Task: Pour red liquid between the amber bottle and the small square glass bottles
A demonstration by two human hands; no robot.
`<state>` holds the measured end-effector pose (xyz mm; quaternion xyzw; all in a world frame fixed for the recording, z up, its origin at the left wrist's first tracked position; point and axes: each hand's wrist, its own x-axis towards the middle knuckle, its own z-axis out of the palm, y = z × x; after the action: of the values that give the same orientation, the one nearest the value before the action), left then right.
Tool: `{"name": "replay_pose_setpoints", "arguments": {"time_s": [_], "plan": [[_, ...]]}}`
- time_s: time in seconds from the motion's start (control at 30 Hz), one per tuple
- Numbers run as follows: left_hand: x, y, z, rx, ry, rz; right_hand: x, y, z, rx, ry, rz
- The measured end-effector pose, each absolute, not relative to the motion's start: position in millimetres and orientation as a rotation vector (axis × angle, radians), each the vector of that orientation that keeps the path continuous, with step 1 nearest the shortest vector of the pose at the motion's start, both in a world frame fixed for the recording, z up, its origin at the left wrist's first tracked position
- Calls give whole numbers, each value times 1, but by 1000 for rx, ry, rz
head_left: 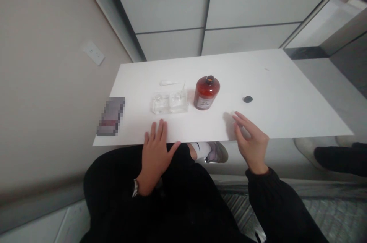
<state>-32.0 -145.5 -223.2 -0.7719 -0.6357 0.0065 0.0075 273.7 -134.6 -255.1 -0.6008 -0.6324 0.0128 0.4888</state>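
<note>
My left hand [156, 155] lies flat across the near edge of the white table, fingers stretched out, holding nothing. Just beyond its fingertips stands a clear two-part container [170, 102] with two round caps or openings on top. To the right of that is an upright amber bottle [207, 93] with a pale label and an uncapped neck. My right hand [251, 138] is closed in a pinch above the table's near edge. A small whitish thing shows at its fingertips, too faint to name. A black cap [248, 99] rests on the table beyond this hand.
A clear slender dropper-like piece [168, 83] lies behind the container on the white table [286, 113]. A blurred-out phone-shaped object [111, 117] is at the left edge. White panels [172, 6] rise behind the table. Another person's dark-clothed leg [338, 159] shows at right.
</note>
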Motion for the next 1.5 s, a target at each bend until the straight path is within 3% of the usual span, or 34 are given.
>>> {"name": "replay_pose_setpoints", "arguments": {"time_s": [0.3, 0.47, 0.63, 0.9, 1.03, 1.3, 1.5], "plan": [[120, -122, -229, -2936, -1603, -185, 295, -150, -246, -1570, -1464, -5], [150, -109, -229, -3044, -1489, -230, 316, -158, -247, -1619, -1431, -37], [99, -110, -225, -2975, -1531, -170, 326, -160, -247, -1614, -1445, -68], [-66, -135, -215, -2538, -1873, 28, 304, -152, -256, -1563, -1442, 17], [-86, -142, -213, -2413, -2022, 76, 290, -145, -258, -1526, -1447, 76], [77, -140, -225, -2902, -1684, -158, 284, -145, -249, -1542, -1367, 158], [140, -115, -208, -3283, -1382, -262, 316, -147, -255, -1378, -795, 704]]}}
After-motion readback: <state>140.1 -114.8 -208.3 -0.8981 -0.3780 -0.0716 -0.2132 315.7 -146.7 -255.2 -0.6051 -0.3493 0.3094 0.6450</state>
